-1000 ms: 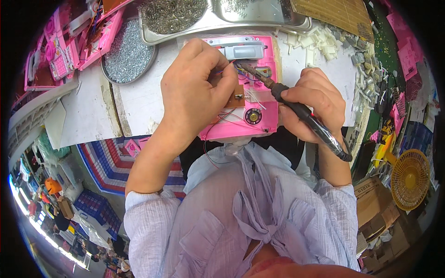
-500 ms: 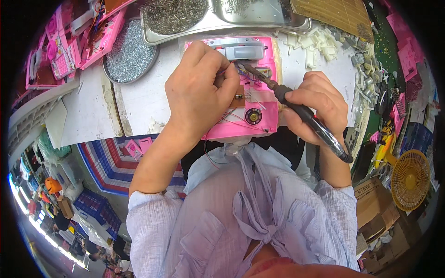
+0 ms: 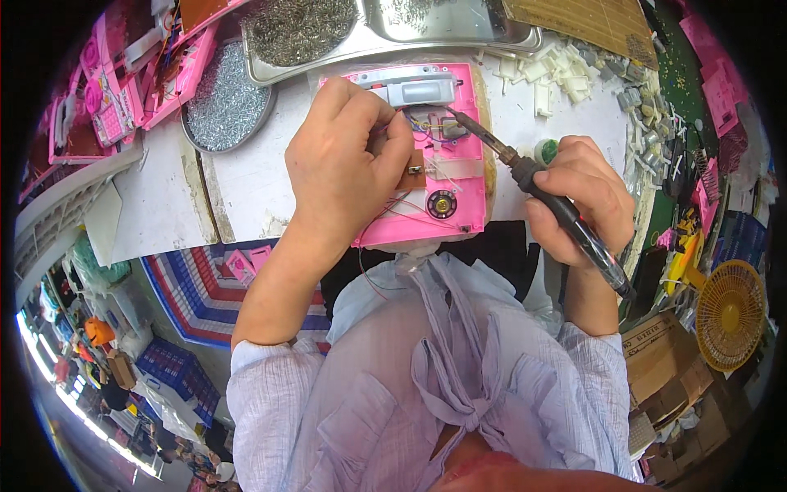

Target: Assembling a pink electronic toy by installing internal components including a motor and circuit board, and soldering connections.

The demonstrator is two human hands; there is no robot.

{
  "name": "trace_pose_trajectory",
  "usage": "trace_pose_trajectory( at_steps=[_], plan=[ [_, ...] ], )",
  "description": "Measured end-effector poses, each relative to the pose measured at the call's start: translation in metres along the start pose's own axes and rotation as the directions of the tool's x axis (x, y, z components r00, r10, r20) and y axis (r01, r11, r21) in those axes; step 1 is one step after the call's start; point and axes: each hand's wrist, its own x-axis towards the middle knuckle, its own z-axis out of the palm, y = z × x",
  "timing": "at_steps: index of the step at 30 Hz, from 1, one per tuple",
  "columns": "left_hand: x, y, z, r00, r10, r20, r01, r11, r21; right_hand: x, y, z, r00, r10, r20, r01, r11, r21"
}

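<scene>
A pink plastic toy housing [image 3: 466, 197] lies on the table before me, with a round black speaker [image 3: 442, 204], a small brown circuit board [image 3: 416, 179], thin wires and a grey plastic part [image 3: 422, 92] along its far end. My left hand [image 3: 348, 156] rests over the housing's left side, thumb and forefinger pinched together; what they hold, if anything, is hidden. In my right hand [image 3: 586, 197] is a soldering iron [image 3: 566, 215], gripped by its black handle like a pen. Its tip points up and left, over the far right part of the housing near the wires.
A round dish of silvery screws [image 3: 225, 102] stands at the left, beside stacked pink housings [image 3: 106, 98]. A metal tray [image 3: 369, 45] with springs lies at the back. White plastic parts [image 3: 549, 74] are heaped at the right, near a small round green thing [image 3: 546, 151].
My right hand has drawn the soldering iron right and toward me, away from the pinched left fingers. The green thing has come into sight. The left hand keeps its pinch.
</scene>
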Motion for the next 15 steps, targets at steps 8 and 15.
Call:
trace_pose_trajectory(
  at_steps=[8, 15],
  plan=[
    [0.000, 0.001, -0.003, 0.999, 0.030, 0.009, -0.031, 0.999, 0.032, -0.001, 0.002, -0.004, 0.999, 0.002, -0.032, -0.002, 1.000, 0.010],
    [-0.009, 0.022, -0.036, 0.980, 0.055, 0.191, -0.050, 0.998, -0.030, -0.015, -0.002, -0.025, 0.993, 0.092, -0.076, -0.092, 0.996, 0.007]
  ],
)
